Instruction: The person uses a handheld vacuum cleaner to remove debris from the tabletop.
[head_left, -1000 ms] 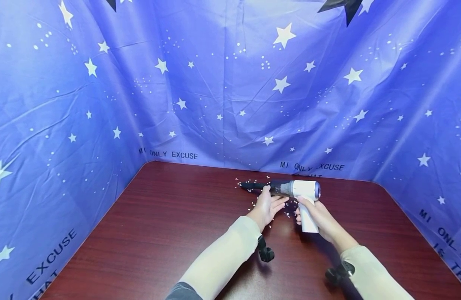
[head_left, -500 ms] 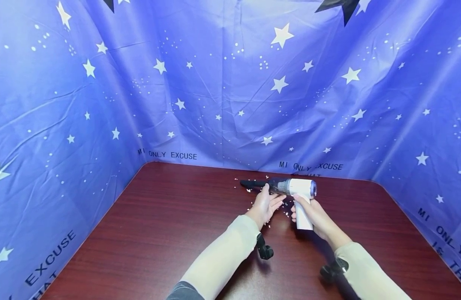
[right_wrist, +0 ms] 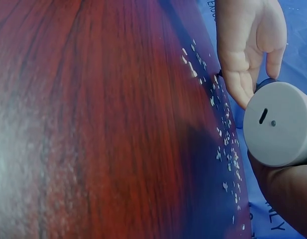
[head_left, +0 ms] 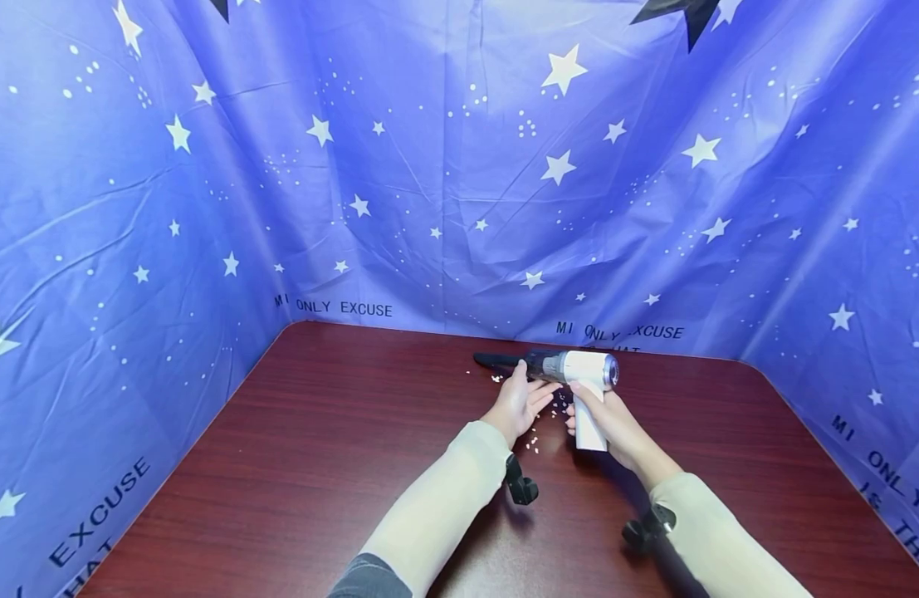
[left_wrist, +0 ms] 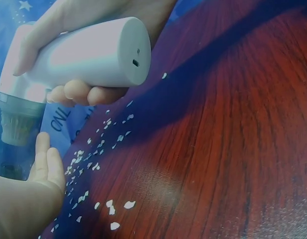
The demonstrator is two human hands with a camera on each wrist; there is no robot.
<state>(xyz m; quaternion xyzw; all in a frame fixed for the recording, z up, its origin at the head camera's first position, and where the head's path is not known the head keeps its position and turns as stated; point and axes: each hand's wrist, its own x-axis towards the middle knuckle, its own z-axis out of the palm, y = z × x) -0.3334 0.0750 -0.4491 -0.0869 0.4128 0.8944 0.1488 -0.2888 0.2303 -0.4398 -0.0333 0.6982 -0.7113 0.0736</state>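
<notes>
A white handheld vacuum cleaner (head_left: 584, 364) with a clear dust cup and long black nozzle (head_left: 495, 360) lies level over the far table, nozzle pointing left. My right hand (head_left: 612, 422) grips its handle, fingers wrapped round it in the left wrist view, where the handle's end (left_wrist: 136, 52) shows a small port. My left hand (head_left: 513, 403) is under the front of the cleaner, thumb up beside the nozzle and fingers stretched out straight. Small white scraps (left_wrist: 129, 204) lie scattered on the table below and between the hands; the cleaner's front hides some in the head view.
The dark red wooden table (head_left: 295, 465) has rounded far corners. A blue star-printed cloth (head_left: 444, 166) hangs close behind it and along both sides. Black wrist cameras (head_left: 520, 482) jut from both sleeves, low over the tabletop.
The cleaner and my right hand have moved left and slightly away, my left hand shifting a little left with them. Fewer white scraps show round the nozzle tip than one second ago.
</notes>
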